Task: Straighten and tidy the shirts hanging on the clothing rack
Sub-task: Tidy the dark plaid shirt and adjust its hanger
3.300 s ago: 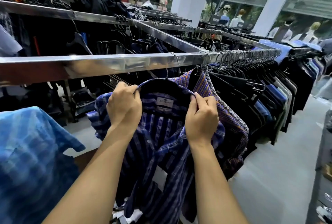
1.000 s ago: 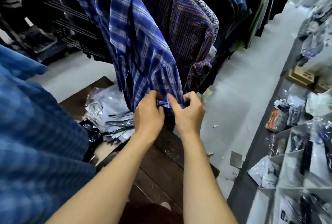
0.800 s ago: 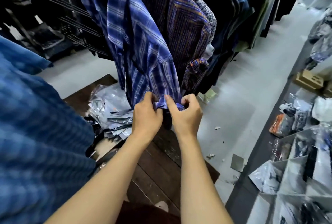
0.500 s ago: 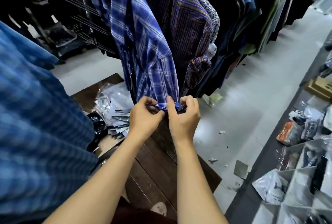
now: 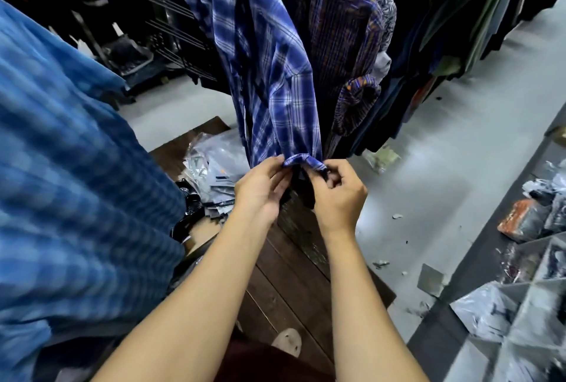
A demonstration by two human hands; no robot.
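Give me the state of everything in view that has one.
Blue plaid shirt: hanging, lower edge bunched.
Left hand: pinches that bunched edge.
Right hand: pinches the same edge, fingers curled.
Purple striped shirt: hanging, cuff bunched.
Plastic packets: heaped loosely on the wooden platform.

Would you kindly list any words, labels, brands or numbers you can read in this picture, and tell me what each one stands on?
No text can be read here.
Plastic packets on the wooden platform: small dark print, too blurred to read.
Orange packet on the right-hand display: print too blurred to read.
Plaid shirt: no label shows at the hem pinched by the left hand and right hand.
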